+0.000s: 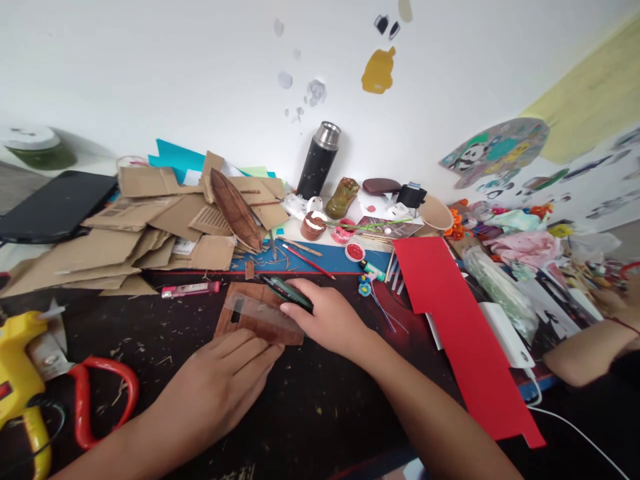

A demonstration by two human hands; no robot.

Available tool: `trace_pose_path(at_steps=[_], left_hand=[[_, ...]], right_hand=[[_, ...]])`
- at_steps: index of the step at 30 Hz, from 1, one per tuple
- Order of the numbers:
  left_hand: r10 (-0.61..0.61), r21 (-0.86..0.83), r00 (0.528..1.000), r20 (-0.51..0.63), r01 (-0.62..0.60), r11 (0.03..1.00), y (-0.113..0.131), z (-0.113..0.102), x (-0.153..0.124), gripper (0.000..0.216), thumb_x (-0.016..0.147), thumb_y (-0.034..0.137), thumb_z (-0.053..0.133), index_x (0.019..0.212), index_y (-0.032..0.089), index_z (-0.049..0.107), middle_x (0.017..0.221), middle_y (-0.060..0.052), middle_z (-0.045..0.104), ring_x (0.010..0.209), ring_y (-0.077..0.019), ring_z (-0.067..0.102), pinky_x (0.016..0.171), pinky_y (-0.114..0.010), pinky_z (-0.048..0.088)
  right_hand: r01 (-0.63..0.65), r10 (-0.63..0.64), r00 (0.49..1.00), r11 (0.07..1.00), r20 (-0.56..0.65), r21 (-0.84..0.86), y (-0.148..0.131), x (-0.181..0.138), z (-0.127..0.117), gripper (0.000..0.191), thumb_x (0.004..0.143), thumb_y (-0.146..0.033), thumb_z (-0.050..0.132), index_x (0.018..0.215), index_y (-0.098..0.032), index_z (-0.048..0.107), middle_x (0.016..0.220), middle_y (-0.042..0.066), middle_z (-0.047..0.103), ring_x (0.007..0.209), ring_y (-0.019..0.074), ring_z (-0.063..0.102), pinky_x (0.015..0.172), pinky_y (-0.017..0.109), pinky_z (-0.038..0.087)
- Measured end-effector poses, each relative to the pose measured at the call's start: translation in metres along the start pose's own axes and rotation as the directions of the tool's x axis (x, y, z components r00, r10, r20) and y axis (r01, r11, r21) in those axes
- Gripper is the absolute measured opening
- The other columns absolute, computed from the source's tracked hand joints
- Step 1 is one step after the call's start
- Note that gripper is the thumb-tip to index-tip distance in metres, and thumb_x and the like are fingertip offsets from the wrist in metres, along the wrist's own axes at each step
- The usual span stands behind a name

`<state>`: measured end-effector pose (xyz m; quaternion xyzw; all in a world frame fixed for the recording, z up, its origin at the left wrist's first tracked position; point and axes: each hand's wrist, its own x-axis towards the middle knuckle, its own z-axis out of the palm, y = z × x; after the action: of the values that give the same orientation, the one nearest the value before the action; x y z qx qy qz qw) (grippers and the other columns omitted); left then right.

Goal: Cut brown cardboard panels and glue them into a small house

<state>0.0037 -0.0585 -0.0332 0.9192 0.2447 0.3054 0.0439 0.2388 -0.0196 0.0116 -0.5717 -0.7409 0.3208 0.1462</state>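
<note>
Closest to you on the dark table (310,413), your left hand (220,387) lies open and flat, palm down. Its fingertips press the near edge of a clear strip (255,310), which rests on a brown board (235,327). The strip's long axis runs across you, left to right, dipping slightly toward you at its right end.

Just beyond and to the right, your right hand (333,320) is closed around a dark green cutter (287,292). The cutter points up and left from the fist, along the far side of the strip, with its tip over the board's far edge. So the board sits straight ahead of your left hand and to the left of your right. The left hand is the nearer one, with its wrist low and its forearm coming in from the lower left.

Off to the left sit red scissors (105,393) and a yellow glue gun (17,373). Farther back are a cardboard pile (125,233), a red sheet (450,320) and a flask (319,160). Another person's forearm (580,353) rests well apart at the right.
</note>
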Motion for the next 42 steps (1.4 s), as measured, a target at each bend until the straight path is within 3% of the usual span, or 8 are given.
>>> trace_pose_path(at_steps=[6,12,23,29,37,42], left_hand=[[-0.094,0.064,0.996,0.006,0.094,0.994,-0.006,0.001,0.000,0.031,0.105,0.016,0.053,0.125,0.021,0.075,0.111,-0.006,0.079,0.105,-0.0240,0.071,0.099,-0.040,0.055],[-0.143,0.101,0.986,0.087,0.134,0.986,-0.009,0.005,-0.003,0.027,0.109,0.025,0.048,0.106,0.021,0.075,0.104,-0.007,0.075,0.100,-0.0264,0.068,0.096,-0.044,0.053],[-0.102,0.113,0.986,0.135,0.087,0.990,-0.009,0.003,-0.009,0.032,0.107,0.015,0.042,0.097,0.022,0.072,0.095,-0.005,0.072,0.091,-0.0254,0.067,0.088,-0.042,0.053],[-0.162,0.052,0.968,0.194,0.155,0.987,-0.011,-0.005,-0.009,0.029,0.106,0.020,0.045,0.094,0.024,0.071,0.091,-0.003,0.072,0.083,-0.0245,0.066,0.081,-0.040,0.052],[-0.187,0.108,0.963,0.195,0.168,0.980,-0.030,-0.010,-0.018,0.036,0.106,0.025,0.045,0.124,0.025,0.076,0.109,-0.007,0.079,0.096,-0.0274,0.072,0.088,-0.043,0.052],[-0.233,0.090,0.949,0.214,0.219,0.972,-0.035,-0.012,-0.022,0.037,0.104,0.026,0.046,0.124,0.030,0.077,0.111,-0.006,0.078,0.100,-0.0282,0.072,0.091,-0.044,0.054]], right_hand=[[0.002,0.010,0.997,0.988,0.075,-0.154,0.006,-0.021,-0.006,0.038,0.102,-0.043,0.072,0.135,-0.025,0.068,0.125,0.008,0.081,0.112,0.0297,0.077,0.091,0.037,0.053],[0.033,0.030,0.984,0.939,0.178,-0.342,0.000,-0.035,-0.001,0.033,0.101,-0.046,0.075,0.122,-0.022,0.065,0.114,0.008,0.081,0.099,0.0290,0.079,0.074,0.033,0.048],[-0.002,0.067,0.982,0.938,0.177,-0.347,0.003,-0.042,-0.002,0.024,0.104,-0.037,0.070,0.121,-0.022,0.063,0.113,0.007,0.080,0.100,0.0268,0.078,0.074,0.032,0.046],[-0.082,0.134,0.984,0.923,0.114,-0.376,0.014,-0.044,-0.006,0.024,0.103,-0.038,0.071,0.121,-0.023,0.065,0.109,0.006,0.081,0.096,0.0269,0.078,0.073,0.032,0.044],[-0.160,0.184,0.983,0.906,0.025,-0.392,0.025,-0.039,-0.012,0.027,0.101,-0.037,0.073,0.124,-0.023,0.066,0.105,0.007,0.082,0.089,0.0268,0.078,0.069,0.031,0.042],[-0.152,0.164,0.986,0.910,-0.002,-0.384,0.030,-0.039,-0.012,0.027,0.100,-0.036,0.073,0.122,-0.023,0.066,0.101,0.007,0.082,0.086,0.0265,0.078,0.067,0.031,0.041]])
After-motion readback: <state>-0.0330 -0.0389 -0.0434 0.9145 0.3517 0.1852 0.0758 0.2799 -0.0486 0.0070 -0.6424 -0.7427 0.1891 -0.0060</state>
